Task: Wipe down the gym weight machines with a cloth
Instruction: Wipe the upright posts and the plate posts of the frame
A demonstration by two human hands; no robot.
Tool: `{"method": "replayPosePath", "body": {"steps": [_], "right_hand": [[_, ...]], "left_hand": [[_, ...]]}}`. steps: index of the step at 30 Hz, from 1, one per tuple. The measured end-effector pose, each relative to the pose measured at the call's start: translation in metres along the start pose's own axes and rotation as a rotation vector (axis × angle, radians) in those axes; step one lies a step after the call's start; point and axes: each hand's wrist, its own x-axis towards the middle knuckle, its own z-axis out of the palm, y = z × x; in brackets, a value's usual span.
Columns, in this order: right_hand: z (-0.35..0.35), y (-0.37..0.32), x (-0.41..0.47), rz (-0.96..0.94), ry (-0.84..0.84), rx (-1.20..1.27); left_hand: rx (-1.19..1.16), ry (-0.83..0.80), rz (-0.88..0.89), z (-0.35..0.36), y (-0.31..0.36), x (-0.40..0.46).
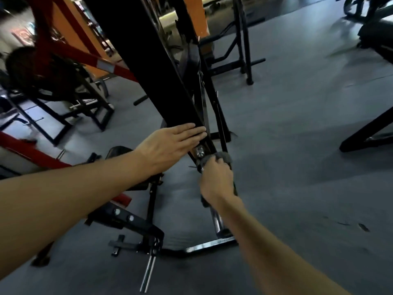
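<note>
- Head view: top of the black machine column (148,67) runs out of frame; background racks on the left are blurred and dark, hard to read.
- My right hand's (215,180) fingers are hidden behind the hand and the grey cloth (225,156); only knuckles and back of hand show.
- Lower frame bar under my right hand is mostly covered; a chrome tube (217,222) shows just below the wrist.
- Right hand: fingers curled, clamped round the cloth, which is bunched against the thin black bar just below a steel bolt (200,151).
- Left hand (170,145): fingers straight and together, flat against the lower end of the column, holding nothing.
- Left arm comes in from lower left, extended; right arm from lower right, wrist bent toward the bar.
- Black adjustable bench (129,222) sits on the grey floor (297,167) beneath my left forearm.
</note>
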Motion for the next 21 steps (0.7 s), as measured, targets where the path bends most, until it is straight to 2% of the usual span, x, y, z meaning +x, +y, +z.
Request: {"method": "replayPosePath", "body": {"steps": [2, 4, 6, 9, 11, 16, 21], "right_hand": [[0.005, -0.009, -0.009, -0.008, -0.005, -0.046], [0.012, -0.008, -0.002, 0.007, 0.036, 0.009], [0.010, -0.003, 0.012, 0.067, 0.072, 0.124], [-0.011, 0.000, 0.024, 0.244, -0.026, 0.399], [-0.024, -0.001, 0.025, 0.306, -0.070, 0.483], [-0.030, 0.002, 0.015, 0.260, -0.002, 0.482], [-0.076, -0.007, 0.016, 0.238, -0.004, 0.794]], "left_hand": [[0.013, -0.026, 0.022, -0.004, -0.005, -0.001], [0.027, -0.037, 0.035, -0.005, -0.010, -0.001], [0.031, -0.040, 0.044, -0.004, -0.014, 0.000], [0.015, -0.042, 0.071, 0.000, -0.019, 0.001], [-0.005, -0.030, 0.078, 0.003, -0.023, 0.003], [-0.041, -0.038, 0.064, -0.005, -0.016, 0.001], [-0.059, 0.005, -0.028, -0.015, -0.052, -0.037]]}}
